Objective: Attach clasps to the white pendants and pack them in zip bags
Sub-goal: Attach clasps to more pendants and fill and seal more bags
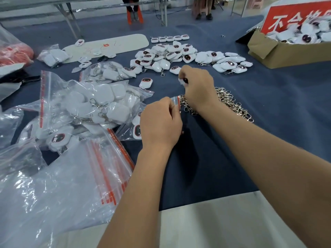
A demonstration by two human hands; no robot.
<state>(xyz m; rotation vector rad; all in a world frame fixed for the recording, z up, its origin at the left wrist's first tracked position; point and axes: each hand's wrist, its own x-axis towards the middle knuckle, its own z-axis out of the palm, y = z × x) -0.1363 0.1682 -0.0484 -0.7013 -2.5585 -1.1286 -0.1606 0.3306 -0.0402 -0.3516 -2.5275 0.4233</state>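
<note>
Pendants are what I am watching: one white pendant (183,81) is sitting in the curled fingers of the right hand (197,86), only its pale end and a dark patch peeking out at the hand's left edge, above the blue tablecloth (268,108). Most of it is hidden by the fingers, so I cannot tell which way its long axis is running. The left hand (160,125) is pinching the red-striped mouth of a small zip bag (176,102) between thumb and fingertips, just below and left of the right hand; the bag's body is hidden behind the hand.

I am seeing the silver clasps (231,102) lying in a tangled heap right of both hands, partly under the right wrist. Beyond the hands, loose pendants (179,56) are lying scattered across the cloth, facing every way, with one single pendant (146,83) lying apart to the left. Filled bags (96,104) are piling up on the left, and empty zip bags (107,167) are stacked nearer me. A cardboard box (279,51) holding more pendants is standing far right.
</note>
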